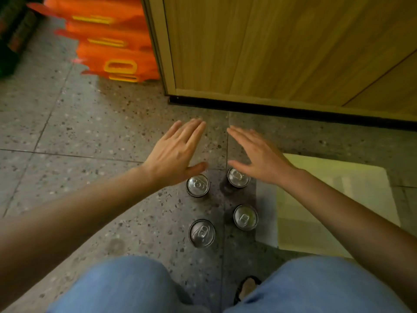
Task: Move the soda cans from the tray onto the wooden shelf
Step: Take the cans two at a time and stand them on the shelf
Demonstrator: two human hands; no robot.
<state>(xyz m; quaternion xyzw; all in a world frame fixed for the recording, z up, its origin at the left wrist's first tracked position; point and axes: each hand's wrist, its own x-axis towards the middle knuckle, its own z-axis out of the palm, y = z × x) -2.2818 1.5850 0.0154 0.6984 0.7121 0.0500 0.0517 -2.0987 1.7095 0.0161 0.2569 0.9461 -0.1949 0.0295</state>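
Over on the left, orange packs (112, 39) were stacked against the shelf's (259, 48) side, well clear of the action. The left hand (174, 152) hovered flat, palm down, fingers straight and nearly together, thumb spread out just above the far-left can (198, 185). It held nothing. Below it stood the near-left can (202, 233), upright, tab up.

Four cans there, in a loose square, and here's the odd bit: they appeared to stand on the speckled floor (90, 132) itself. No tray rim could be made out under them, unless it was a clear one.

Moving right, the far-right can (238, 177) was half covered by the right hand (262, 158), also flat and empty, fingers extended and close together, thumb over the lid. The near-right can (245, 217) sat just beside a pale yellow panel (334, 199).

Both hands looked poised for a two-can pickup of the far pair. To do it well, each hand needed to drop and wrap around a can's side, not pinch the lid, then lift straight up so the near cans weren't knocked. The wooden shelf stood right ahead, its surface out of view above.
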